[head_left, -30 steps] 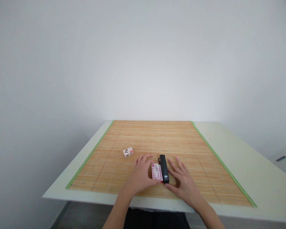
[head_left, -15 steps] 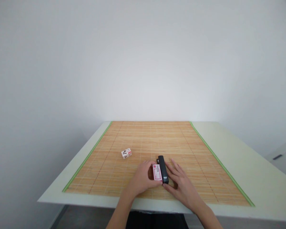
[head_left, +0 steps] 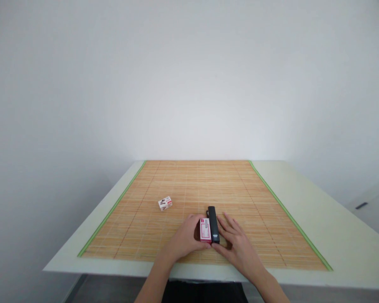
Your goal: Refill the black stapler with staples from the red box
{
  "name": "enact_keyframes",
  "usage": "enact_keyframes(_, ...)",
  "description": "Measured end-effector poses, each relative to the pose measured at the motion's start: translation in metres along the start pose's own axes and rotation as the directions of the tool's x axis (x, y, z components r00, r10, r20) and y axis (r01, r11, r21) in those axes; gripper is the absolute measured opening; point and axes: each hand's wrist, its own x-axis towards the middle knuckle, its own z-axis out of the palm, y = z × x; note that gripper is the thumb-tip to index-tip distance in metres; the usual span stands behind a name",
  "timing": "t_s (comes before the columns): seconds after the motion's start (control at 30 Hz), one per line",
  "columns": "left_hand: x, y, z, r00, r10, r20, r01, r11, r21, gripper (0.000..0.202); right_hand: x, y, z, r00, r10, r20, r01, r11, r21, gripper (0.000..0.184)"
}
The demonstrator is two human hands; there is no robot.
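My left hand [head_left: 185, 236] is closed around a small pink-and-white box [head_left: 205, 230], thumb at its near end and fingers at its far end. Against the box's right side lies a black stapler [head_left: 213, 225], its long axis pointing away from me. The thumb of my right hand [head_left: 238, 245] is at the stapler's near end and its index finger rests along the right side, while the other fingers spread outward on the mat. A smaller white box [head_left: 165, 203] with black and red print sits farther off to the left, touched by neither hand.
A bamboo mat [head_left: 189, 181] with green side edging covers the middle of the white table [head_left: 306, 210]. The table's front edge runs close to my body. Behind the table rises a plain pale wall [head_left: 189, 84].
The whole view has shifted slightly. The stapler and the pink-and-white box look a little straighter, side by side. Both hands keep nearly the same place around them.
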Motion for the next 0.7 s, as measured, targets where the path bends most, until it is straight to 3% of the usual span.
enact_keyframes(0.23, 0.0, -0.004, 0.002, 1.0, 0.0, 0.007, 0.0, 1.0, -0.001, 0.079, -0.001, 0.002, 0.002, 1.0, 0.004, -0.007, -0.004, 0.999, 0.034, 0.065)
enact_keyframes(0.33, -0.003, 0.0, -0.007, 1.0, 0.01, 0.021, -0.01, 1.0, -0.005, 0.098, -0.002, 0.005, 0.003, 1.0, 0.016, -0.011, -0.016, 0.999, 0.046, 0.07)
enact_keyframes(0.4, -0.006, 0.001, -0.024, 1.0, 0.016, 0.002, -0.016, 1.0, 0.024, 0.102, -0.002, 0.006, 0.003, 1.0, 0.028, -0.009, -0.028, 0.998, 0.052, 0.072)
enact_keyframes(0.43, -0.008, 0.0, -0.037, 1.0, 0.016, -0.026, -0.015, 0.999, 0.05, 0.095, -0.002, 0.006, 0.003, 0.999, 0.033, -0.006, -0.033, 0.998, 0.054, 0.073)
enact_keyframes(0.53, -0.012, -0.014, -0.082, 0.982, -0.003, -0.19, 0.034, 0.986, 0.164, 0.043, -0.003, 0.006, 0.002, 0.999, 0.042, 0.003, -0.042, 0.998, 0.053, 0.075)
enact_keyframes(0.57, -0.013, -0.024, -0.097, 0.959, -0.01, -0.282, 0.074, 0.974, 0.216, 0.038, -0.003, 0.006, 0.002, 0.999, 0.043, 0.005, -0.043, 0.998, 0.053, 0.075)
enact_keyframes(0.63, -0.014, -0.045, -0.122, 0.917, -0.012, -0.398, 0.149, 0.937, 0.316, 0.04, -0.002, 0.007, 0.002, 0.999, 0.041, 0.006, -0.041, 0.998, 0.055, 0.075)
enact_keyframes(0.7, -0.016, -0.064, -0.136, 0.909, -0.033, -0.416, 0.182, 0.929, 0.323, 0.046, -0.002, 0.008, 0.003, 0.999, 0.037, -0.002, -0.036, 0.998, 0.059, 0.073)
